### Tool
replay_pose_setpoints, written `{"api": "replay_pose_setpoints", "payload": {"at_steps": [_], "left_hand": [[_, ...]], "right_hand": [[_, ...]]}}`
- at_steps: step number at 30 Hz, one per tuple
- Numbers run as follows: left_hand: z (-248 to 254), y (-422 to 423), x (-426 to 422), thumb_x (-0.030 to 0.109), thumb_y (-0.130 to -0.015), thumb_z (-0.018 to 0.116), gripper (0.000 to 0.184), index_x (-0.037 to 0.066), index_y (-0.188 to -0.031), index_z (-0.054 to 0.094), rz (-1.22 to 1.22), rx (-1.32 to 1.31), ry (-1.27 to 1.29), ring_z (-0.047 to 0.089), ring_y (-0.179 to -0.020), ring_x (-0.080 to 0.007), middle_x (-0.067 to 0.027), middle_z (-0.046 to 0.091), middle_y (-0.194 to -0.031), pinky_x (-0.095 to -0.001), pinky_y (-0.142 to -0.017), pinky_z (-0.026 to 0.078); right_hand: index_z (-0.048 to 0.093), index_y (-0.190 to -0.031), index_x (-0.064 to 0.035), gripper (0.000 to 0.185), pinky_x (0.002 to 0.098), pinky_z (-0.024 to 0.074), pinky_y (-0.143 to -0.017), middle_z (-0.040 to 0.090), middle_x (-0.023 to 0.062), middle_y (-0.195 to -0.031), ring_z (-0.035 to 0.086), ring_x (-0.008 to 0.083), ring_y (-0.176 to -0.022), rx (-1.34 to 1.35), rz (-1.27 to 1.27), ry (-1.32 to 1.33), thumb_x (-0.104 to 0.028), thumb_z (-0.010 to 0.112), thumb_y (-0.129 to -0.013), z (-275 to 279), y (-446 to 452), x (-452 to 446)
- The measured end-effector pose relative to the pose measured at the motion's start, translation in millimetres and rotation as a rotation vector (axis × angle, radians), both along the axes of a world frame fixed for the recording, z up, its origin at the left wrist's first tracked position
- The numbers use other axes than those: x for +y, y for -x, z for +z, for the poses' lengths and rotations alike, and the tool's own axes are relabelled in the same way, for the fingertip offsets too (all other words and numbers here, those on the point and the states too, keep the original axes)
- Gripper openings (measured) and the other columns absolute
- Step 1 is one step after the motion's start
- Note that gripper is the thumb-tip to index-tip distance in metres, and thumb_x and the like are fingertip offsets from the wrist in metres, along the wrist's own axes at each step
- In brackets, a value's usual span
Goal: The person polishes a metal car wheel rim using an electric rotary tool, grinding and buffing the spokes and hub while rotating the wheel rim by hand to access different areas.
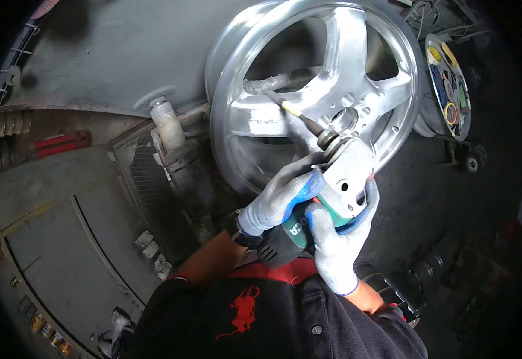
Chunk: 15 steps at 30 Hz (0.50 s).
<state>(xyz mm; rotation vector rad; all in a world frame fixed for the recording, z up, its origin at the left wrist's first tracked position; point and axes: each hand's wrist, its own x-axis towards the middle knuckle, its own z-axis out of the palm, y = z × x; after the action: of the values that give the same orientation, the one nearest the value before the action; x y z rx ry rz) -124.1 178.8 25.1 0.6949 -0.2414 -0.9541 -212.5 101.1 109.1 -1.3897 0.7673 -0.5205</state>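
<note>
Both my hands wear white and blue work gloves and are wrapped round a green and grey electric grinder [297, 230]. My left hand [286, 194], with a dark watch at the wrist, grips its near left side. My right hand [342, 236] holds the body from the right, near the pale head. A thin shaft with a yellow band [291, 108] sticks out from the head over a shiny alloy wheel [267, 119]. The shaft's tip lies by the edge of a spoke with faint lettering; whether it touches is unclear.
Left of the wheel stands a machine with a white-wrapped cylinder [167, 121]. A round tray of tapes and small items [451, 90] is at the upper right. A red object [60, 144] lies at left, above a grey panel [75, 251]. Small pale blocks [147, 240] sit at the panel's edge.
</note>
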Motion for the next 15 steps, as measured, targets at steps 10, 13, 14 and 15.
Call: {"api": "replay_pose_setpoints", "payload": {"at_steps": [10, 13, 14, 15], "left_hand": [[1.0, -0.2, -12.8, 0.020, -0.102, 0.048, 0.045, -0.007, -0.138, 0.043, -0.027, -0.026, -0.043, 0.052, -0.121, -0.0158, -0.0119, 0.055, -0.131, -0.0306, -0.104, 0.040], [-10.7, 4.4, -29.0, 0.017, -0.102, 0.048, 0.041, -0.008, -0.135, 0.047, -0.007, -0.205, -0.092, 0.056, -0.117, -0.0203, -0.0180, 0.056, -0.128, -0.0312, -0.101, 0.043], [-9.4, 4.5, -28.2, 0.017, -0.102, 0.048, 0.041, -0.008, -0.135, 0.047, -0.006, -0.204, -0.091, 0.056, -0.117, -0.0203, -0.0180, 0.056, -0.128, -0.0312, -0.101, 0.043], [-7.5, 4.2, -25.6, 0.018, -0.102, 0.048, 0.042, -0.008, -0.135, 0.047, -0.022, -0.199, -0.079, 0.055, -0.118, -0.0194, -0.0170, 0.056, -0.129, -0.0310, -0.102, 0.042]], "right_hand": [[0.029, -0.146, 0.0016, 0.083, 0.0347, 0.0417, -0.102, 0.051, 0.0134, -0.131, 0.052, 0.0199, -0.118, 0.005, -0.014, 0.060, -0.016, 0.077, -0.081, -2.8, 2.5, -6.8], [0.025, -0.146, 0.0036, 0.090, 0.0346, 0.0482, -0.096, 0.053, 0.0163, -0.127, 0.058, 0.0206, -0.111, 0.051, -0.128, 0.028, -0.002, 0.079, -0.075, 1.3, 1.0, -13.3], [0.025, -0.146, 0.0036, 0.090, 0.0346, 0.0482, -0.096, 0.053, 0.0163, -0.127, 0.058, 0.0206, -0.111, 0.052, -0.127, 0.029, -0.002, 0.079, -0.075, 1.1, 1.6, -13.0], [0.025, -0.146, 0.0033, 0.090, 0.0348, 0.0482, -0.096, 0.053, 0.0163, -0.127, 0.058, 0.0208, -0.111, 0.049, -0.115, 0.038, -0.001, 0.079, -0.074, 0.6, 2.8, -12.3]]}}
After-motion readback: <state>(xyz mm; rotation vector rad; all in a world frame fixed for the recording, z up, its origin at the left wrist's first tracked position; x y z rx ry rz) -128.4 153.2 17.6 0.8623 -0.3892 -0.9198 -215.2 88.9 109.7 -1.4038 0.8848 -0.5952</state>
